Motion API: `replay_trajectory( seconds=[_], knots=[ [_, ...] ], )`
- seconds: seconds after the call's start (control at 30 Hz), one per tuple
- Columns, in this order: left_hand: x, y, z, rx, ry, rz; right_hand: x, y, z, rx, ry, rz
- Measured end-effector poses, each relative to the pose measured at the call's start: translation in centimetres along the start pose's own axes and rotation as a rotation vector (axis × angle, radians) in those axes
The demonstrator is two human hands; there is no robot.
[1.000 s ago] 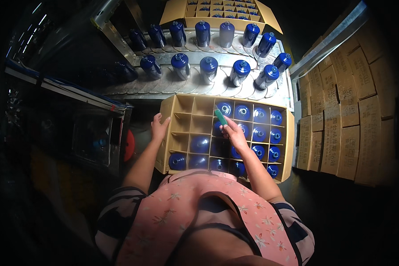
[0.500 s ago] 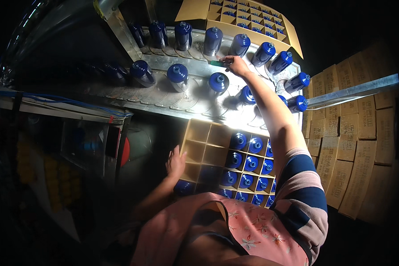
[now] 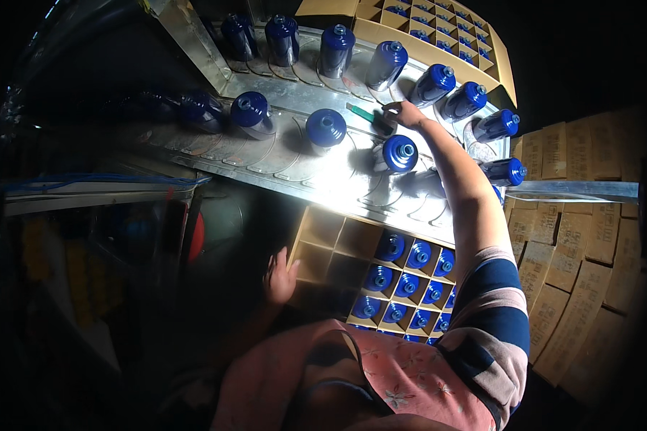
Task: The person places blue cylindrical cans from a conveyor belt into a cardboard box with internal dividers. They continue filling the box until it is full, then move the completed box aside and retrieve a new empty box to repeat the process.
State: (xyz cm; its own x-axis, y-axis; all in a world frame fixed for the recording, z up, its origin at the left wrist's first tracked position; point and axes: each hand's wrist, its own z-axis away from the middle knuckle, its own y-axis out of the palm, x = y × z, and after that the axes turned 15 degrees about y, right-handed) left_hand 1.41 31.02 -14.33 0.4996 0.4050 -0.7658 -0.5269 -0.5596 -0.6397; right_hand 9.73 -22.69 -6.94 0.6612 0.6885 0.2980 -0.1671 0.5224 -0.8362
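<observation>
My right hand [image 3: 406,115] reaches over the metal conveyor [image 3: 284,161], its fingers curled round the end of a slim green tool [image 3: 363,113] that looks like a box cutter. The tool's pale tip points left, and part of its handle is hidden under the fingers. Just below this hand stands a blue, clear-necked bottle [image 3: 399,154]; another blue bottle [image 3: 326,129] is farther left. My left hand [image 3: 279,276], fingers spread, is at the left edge of a divided carton [image 3: 300,233]. Blue bottles [image 3: 407,285] fill its right-hand cells, while the upper-left cells hold nothing.
Two curved rows of blue bottles [image 3: 336,50] ride the conveyor. Beyond it stands a second open carton [image 3: 507,65] with blue bottles in its cells. Stacked brown cartons [image 3: 553,273] and a metal bar [image 3: 575,190] are at right. Blue cables [image 3: 86,179] run along the left.
My right hand and the green tool have shifted slightly right and nearer. Far-row bottles have moved right and near-row bottles left. My left hand stays by the carton, and the view has shifted.
</observation>
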Motion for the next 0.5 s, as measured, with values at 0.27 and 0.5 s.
replay_trajectory(
  seconds=[0.27, 0.5],
  knots=[
    [4.6, -2.5, -1.3, 0.129, -0.096, -0.021, 7.7, -1.6, 15.2, -0.190, -0.171, -0.655],
    [6.7, -5.0, -2.8, 0.135, -0.100, 0.009, 13.5, 8.7, 32.8, -0.088, 0.028, -0.724]
  ],
)
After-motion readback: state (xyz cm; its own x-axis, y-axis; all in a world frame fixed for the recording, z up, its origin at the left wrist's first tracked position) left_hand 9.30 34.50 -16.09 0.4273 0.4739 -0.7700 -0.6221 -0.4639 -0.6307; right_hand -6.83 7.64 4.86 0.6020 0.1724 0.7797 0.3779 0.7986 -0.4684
